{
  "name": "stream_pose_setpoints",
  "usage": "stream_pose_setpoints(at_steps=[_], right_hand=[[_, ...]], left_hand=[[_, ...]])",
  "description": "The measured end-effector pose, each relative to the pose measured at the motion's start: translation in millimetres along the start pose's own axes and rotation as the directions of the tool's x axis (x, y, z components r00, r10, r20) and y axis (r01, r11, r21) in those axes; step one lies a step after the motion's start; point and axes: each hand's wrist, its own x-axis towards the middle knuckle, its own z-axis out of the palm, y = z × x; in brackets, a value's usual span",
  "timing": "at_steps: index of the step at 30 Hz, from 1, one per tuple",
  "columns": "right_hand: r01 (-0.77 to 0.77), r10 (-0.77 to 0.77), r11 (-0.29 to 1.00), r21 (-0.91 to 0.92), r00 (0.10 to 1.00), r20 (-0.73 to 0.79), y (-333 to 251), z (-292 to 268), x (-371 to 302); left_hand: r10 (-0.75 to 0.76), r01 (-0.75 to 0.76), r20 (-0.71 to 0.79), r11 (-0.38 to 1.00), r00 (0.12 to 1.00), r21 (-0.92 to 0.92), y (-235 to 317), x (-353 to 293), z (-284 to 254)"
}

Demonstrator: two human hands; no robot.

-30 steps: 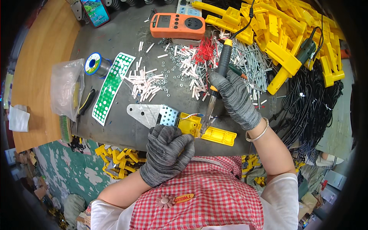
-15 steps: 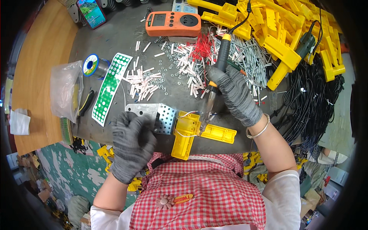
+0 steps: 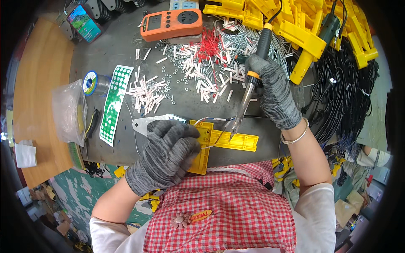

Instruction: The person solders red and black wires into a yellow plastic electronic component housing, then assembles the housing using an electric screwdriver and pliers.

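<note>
My gloved right hand (image 3: 276, 90) is wrapped round a soldering iron (image 3: 244, 109) with a dark handle and yellow bands. Its tip points down over the right arm of a T-shaped yellow plastic housing (image 3: 238, 141) near the table's front edge. Curled over the housing's left side is my gloved left hand (image 3: 166, 154); whatever its closed fingers hold is hidden. Thin wires (image 3: 219, 119) run from the housing toward the right. A grey metal plate (image 3: 145, 124) sticks out behind the left hand, partly covered by it.
Heat-shrink-like white tubes (image 3: 147, 96), nuts and screws lie in heaps beyond. An orange meter (image 3: 171, 26) stands at the back. Left are a solder spool (image 3: 90, 82), a green sticker sheet (image 3: 114, 107) and a plastic bag (image 3: 69, 111). Yellow housings (image 3: 303, 38) and black cables (image 3: 341, 95) fill the right.
My left hand has moved right onto the housing, its fingers closing. My right hand has shifted right with the soldering iron, whose tip has lifted away from the housing's middle.
</note>
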Motion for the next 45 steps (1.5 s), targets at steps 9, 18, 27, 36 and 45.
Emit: stream_pose_setpoints(at_steps=[9,18,27,36,45], right_hand=[[0.147,-0.133,0.967,-0.207,0.988,0.077,2,-1,-1],[-0.107,0.105,0.993,-0.045,0.993,-0.054,-5,9,-6],[-0.066,0.067,0.997,-0.047,0.998,0.001,-4,20,-12],[0.007,-0.001,0.995,-0.102,0.999,0.055,1,31,-16],[0.17,-0.156,0.963,-0.208,0.984,0.081,9,29,-16]], left_hand=[[0.056,-0.052,0.162,0.998,0.985,-0.029,-10,16,7],[-0.031,0.063,0.136,0.97,0.99,-0.236,-5,19,1],[-0.081,0.114,0.16,0.971,0.984,-0.209,-11,30,5],[-0.174,0.237,0.23,0.93,0.957,-0.28,-10,33,5],[-0.194,0.264,0.243,0.917,0.95,-0.298,-12,32,7]])
